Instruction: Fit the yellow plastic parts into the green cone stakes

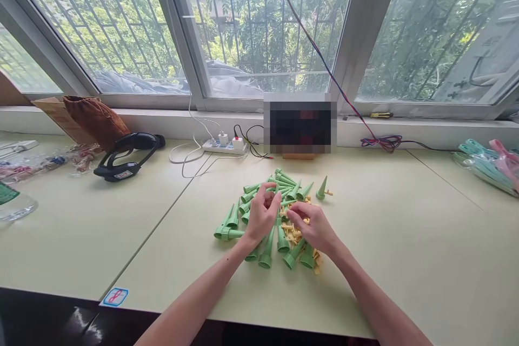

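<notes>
My left hand (261, 213) is closed around a green cone-shaped plastic spike (278, 188), whose thin tip shows between thumb and fingers. Close to it on the right, my right hand (314, 224) pinches a small yellow plastic piece (285, 212) near the spike. Under and around both hands lies a pile of similar green spikes (265, 254), hollow at their wide ends. Loose yellow pieces (292, 234) are heaped among them, partly hidden by my right hand. One green spike (321, 189) stands upright behind the right hand, with a yellow piece (329, 193) sticking out of its side.
Along the window side are a power strip (225, 145) with cables and a blurred dark screen (300, 124). A black headset (127, 157), a brown pouch (95, 121) and a bottle (16, 203) sit left. Bagged teal and pink items (490, 165) lie far right.
</notes>
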A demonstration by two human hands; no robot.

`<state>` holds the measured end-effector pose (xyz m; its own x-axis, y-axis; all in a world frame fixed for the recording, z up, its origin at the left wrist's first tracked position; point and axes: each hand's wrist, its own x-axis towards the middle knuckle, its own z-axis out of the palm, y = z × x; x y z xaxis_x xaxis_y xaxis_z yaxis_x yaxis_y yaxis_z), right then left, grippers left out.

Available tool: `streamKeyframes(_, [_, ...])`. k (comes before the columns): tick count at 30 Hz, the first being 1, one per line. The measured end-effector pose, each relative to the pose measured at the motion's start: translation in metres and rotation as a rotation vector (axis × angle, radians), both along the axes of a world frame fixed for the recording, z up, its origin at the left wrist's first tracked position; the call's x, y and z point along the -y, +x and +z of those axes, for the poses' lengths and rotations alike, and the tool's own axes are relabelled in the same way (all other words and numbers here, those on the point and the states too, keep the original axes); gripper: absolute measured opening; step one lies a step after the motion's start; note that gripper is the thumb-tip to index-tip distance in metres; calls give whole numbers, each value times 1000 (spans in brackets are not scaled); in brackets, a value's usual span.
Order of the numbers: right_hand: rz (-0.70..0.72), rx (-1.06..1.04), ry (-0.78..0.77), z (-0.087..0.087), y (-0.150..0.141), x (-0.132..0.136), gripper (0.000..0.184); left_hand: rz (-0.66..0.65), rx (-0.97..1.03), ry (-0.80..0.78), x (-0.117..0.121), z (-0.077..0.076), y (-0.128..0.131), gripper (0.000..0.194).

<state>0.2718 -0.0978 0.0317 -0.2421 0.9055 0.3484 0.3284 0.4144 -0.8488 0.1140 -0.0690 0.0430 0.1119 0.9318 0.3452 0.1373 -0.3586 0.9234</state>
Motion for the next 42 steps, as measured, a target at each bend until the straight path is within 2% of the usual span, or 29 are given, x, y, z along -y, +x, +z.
streamKeyframes(8, [-11, 48, 13, -4, 0, -2, 40, -5, 7, -5, 0, 0, 0, 20])
streamKeyframes(13, [-4, -14, -13, -1, 2, -1, 22, 20, 32, -22, -1, 1, 0, 22])
streamKeyframes(21, [3, -13, 54, -1, 2, -1, 12, 33, 5, -8, -2, -2, -1, 20])
streamKeyframes(26, [14, 32, 59, 0, 1, -1, 20, 26, -25, 33, -1, -3, 0, 19])
streamKeyframes(31, [7, 84, 33, -3, 1, -1, 38, 12, -43, 49, 1, -3, 1, 19])
streamKeyframes(35, [10, 98, 14, -4, 0, -1, 42, 17, -55, 50, 1, -3, 1, 19])
streamKeyframes(37, [6, 89, 14, -3, 0, -1, 38, 24, -54, 45, 1, -2, 1, 20])
streamKeyframes(40, [3, 48, 12, 0, 0, 0, 22, 32, -49, 40, 1, -2, 1, 20])
streamKeyframes(42, [6, 34, 26, 0, 1, 0, 20, 35, -44, 41, 0, -2, 1, 20])
